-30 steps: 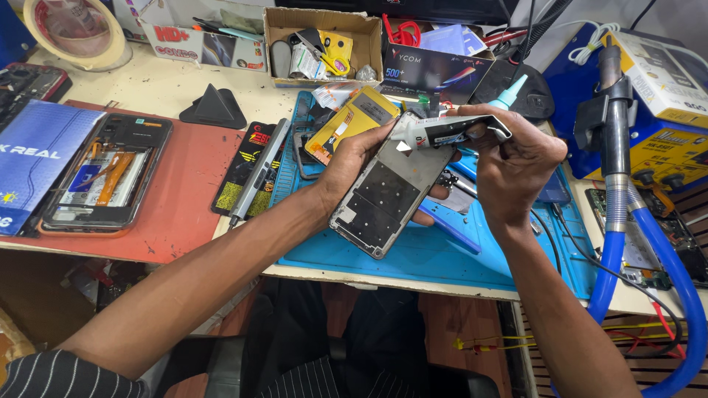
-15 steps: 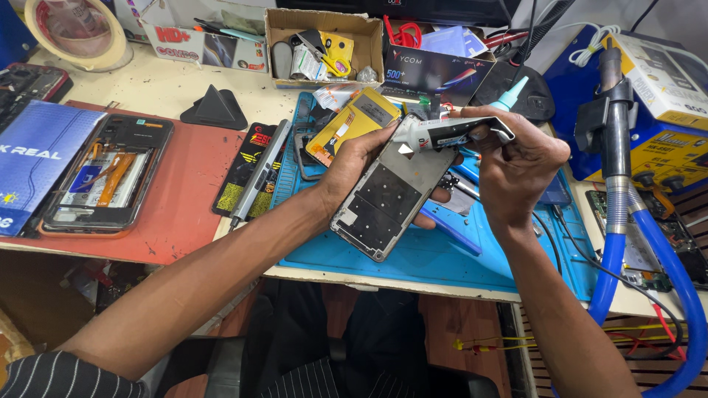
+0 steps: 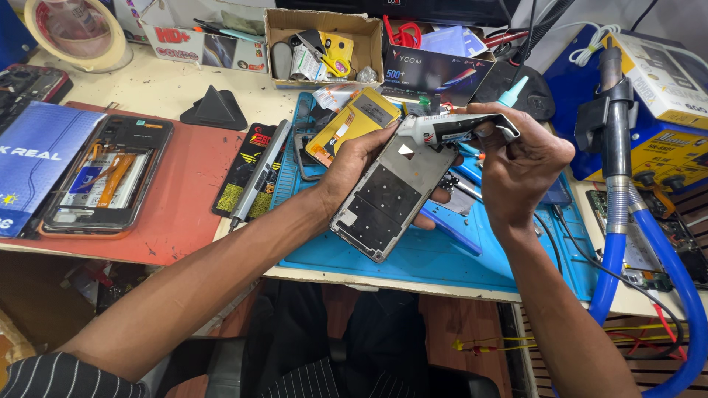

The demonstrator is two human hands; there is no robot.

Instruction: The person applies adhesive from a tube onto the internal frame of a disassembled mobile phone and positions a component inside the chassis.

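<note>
Two hands [image 3: 361, 158], phone frame [image 3: 387, 195], glue tube [image 3: 457, 129]

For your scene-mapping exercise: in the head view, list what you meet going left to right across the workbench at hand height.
Blue box → opened phone on the red mat → left hand → phone frame it holds → right hand → blue hose.

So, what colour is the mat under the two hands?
The mat is light blue, which shows best in the head view; it lies beside a red mat.
</note>
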